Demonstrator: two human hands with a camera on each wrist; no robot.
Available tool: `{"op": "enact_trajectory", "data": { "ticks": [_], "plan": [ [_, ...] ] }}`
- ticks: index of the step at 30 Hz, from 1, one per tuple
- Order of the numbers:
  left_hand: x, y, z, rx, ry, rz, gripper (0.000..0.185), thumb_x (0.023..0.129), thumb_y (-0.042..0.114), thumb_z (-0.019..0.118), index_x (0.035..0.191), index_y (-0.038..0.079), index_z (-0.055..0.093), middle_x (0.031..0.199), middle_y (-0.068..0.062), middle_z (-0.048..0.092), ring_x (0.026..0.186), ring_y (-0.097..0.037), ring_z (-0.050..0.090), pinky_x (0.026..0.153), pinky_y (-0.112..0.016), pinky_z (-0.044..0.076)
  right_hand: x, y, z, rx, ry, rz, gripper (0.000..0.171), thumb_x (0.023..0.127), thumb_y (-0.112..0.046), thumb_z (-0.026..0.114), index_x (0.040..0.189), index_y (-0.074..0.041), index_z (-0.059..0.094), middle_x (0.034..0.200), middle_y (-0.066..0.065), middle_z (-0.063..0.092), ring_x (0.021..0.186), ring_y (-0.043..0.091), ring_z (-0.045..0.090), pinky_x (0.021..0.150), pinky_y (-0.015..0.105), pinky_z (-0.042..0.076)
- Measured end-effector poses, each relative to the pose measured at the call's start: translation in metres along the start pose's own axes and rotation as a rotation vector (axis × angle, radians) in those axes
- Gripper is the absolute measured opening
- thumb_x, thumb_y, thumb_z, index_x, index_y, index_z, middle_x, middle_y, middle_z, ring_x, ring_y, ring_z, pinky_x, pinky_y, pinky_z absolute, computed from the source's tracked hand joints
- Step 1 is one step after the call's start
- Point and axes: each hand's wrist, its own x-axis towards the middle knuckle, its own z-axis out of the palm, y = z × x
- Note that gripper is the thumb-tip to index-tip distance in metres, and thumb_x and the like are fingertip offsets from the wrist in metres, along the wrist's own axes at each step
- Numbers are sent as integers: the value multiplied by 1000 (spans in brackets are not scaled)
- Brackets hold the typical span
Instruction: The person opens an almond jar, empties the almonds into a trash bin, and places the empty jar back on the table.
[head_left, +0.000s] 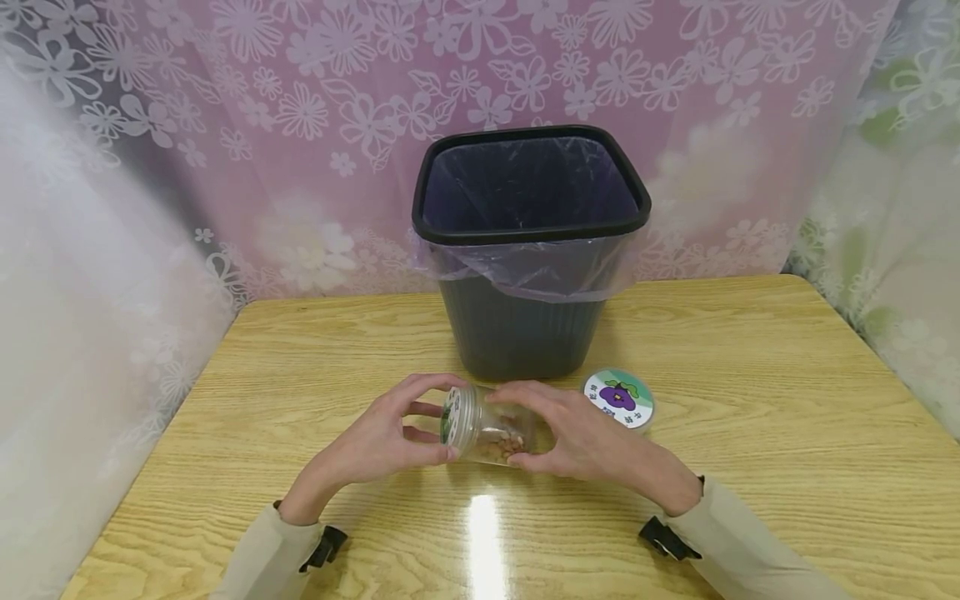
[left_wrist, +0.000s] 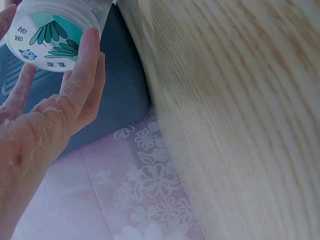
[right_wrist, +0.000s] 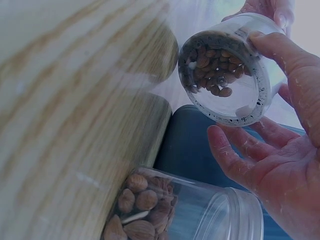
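- A clear plastic jar [head_left: 487,433] holding almonds [right_wrist: 212,67] is held on its side just above the table [head_left: 750,433], in front of the black bin [head_left: 528,250].
- Left hand [head_left: 382,442]: fingers curled round the jar's lidded end [left_wrist: 52,32].
- Right hand [head_left: 577,437]: grasping the jar's base.
- A second jar [head_left: 619,400] stands just beside the right hand.

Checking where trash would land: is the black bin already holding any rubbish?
No. In the head view the black bin shows only its clear plastic liner inside, with nothing lying in the part of the interior that is visible.
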Motion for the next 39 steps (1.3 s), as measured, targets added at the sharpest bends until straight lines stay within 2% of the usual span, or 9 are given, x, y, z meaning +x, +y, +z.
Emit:
{"op": "enact_trajectory", "data": {
  "ticks": [11,16,21,29,36,39],
  "plan": [
    [-1,0,0,4,-6,-34,68,87,26,83,145,40,49,155,4,42,130,-38,57,91,-35,61,1,-3,-2,33,-46,49,66,84,-28,86,142,-18,56,144,-2,60,133,19,59,108,42,52],
    [-2,1,0,23,-5,-40,70,88,28,82,148,38,47,156,4,42,130,-37,58,91,-36,61,0,-3,-2,27,-44,44,66,84,-28,86,142,-19,56,145,-2,60,133,18,59,108,41,52],
    [-2,2,0,40,-1,-44,70,89,29,81,149,36,47,150,0,47,127,-38,60,90,-38,61,0,-1,-1,18,-31,29,66,84,-28,86,142,-18,57,144,-1,60,132,19,60,107,41,53],
    [-1,4,0,66,15,-92,71,90,34,80,152,31,45,145,-5,50,124,-38,62,91,-45,60,1,-1,-1,8,-17,15,66,83,-28,87,141,-18,57,143,-1,61,131,19,60,107,41,53],
    [0,6,0,58,28,-149,70,89,38,80,150,35,46,144,-4,51,122,-34,63,88,-43,60,2,0,-1,9,-10,5,65,82,-26,87,140,-18,58,143,-1,62,131,18,61,107,39,53],
    [0,5,0,68,25,-139,70,90,37,80,151,34,46,144,-4,51,121,-33,63,88,-44,60,2,-1,0,6,-8,1,66,82,-26,88,140,-18,58,143,0,62,131,19,61,107,40,53]
  ]
}}
